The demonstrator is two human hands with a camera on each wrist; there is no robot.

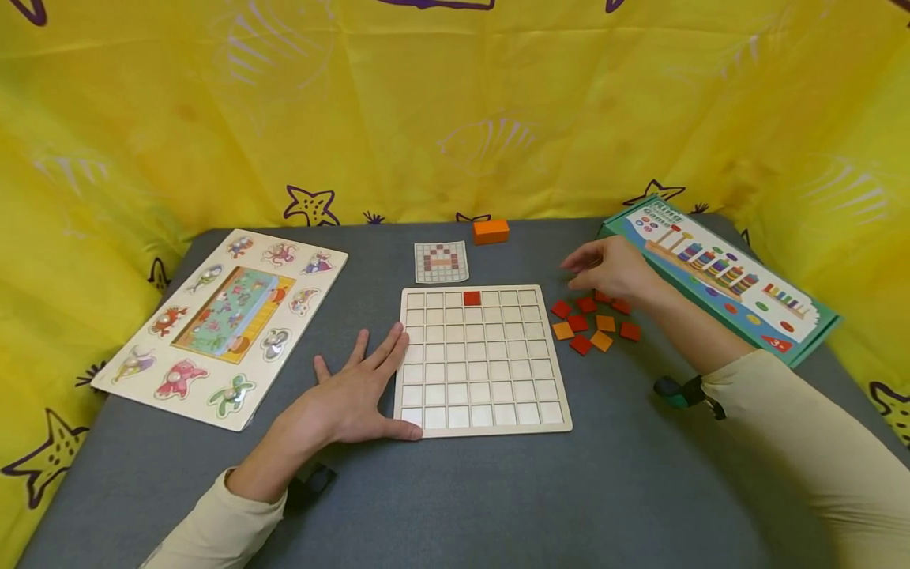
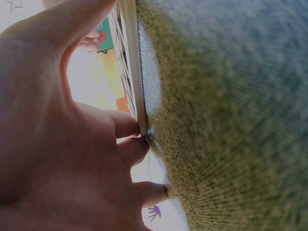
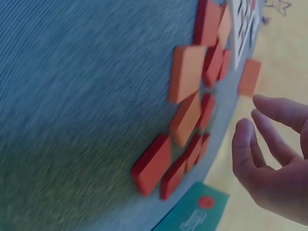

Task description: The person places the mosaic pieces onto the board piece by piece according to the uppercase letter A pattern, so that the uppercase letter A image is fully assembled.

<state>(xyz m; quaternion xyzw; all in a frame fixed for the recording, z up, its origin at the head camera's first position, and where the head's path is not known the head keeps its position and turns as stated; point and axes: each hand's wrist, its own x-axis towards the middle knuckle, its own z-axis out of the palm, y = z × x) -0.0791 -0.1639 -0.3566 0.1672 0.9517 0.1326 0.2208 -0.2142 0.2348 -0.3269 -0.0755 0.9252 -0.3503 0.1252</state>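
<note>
A wooden grid board (image 1: 490,433) lies flat in the middle of the table, with one red square tile (image 1: 472,298) in its top row. My left hand (image 1: 355,403) is spread along the board's left edge, fingertips and thumb touching it; the left wrist view shows the fingers (image 2: 132,153) against that edge. Above the far side of the loose red tiles (image 1: 580,345) and orange tiles (image 1: 601,341), right of the board, hovers my right hand (image 1: 617,267). Its fingers are loosely bent, and the right wrist view shows a gap between thumb and fingers, nothing held.
Behind the board lie a small pattern card (image 1: 441,263) and an orange block (image 1: 490,231). A peg puzzle with sea animals (image 1: 263,371) lies at left. On the right, a green game box (image 1: 718,276) sits beyond the right hand. Yellow cloth (image 1: 398,118) hangs around the table.
</note>
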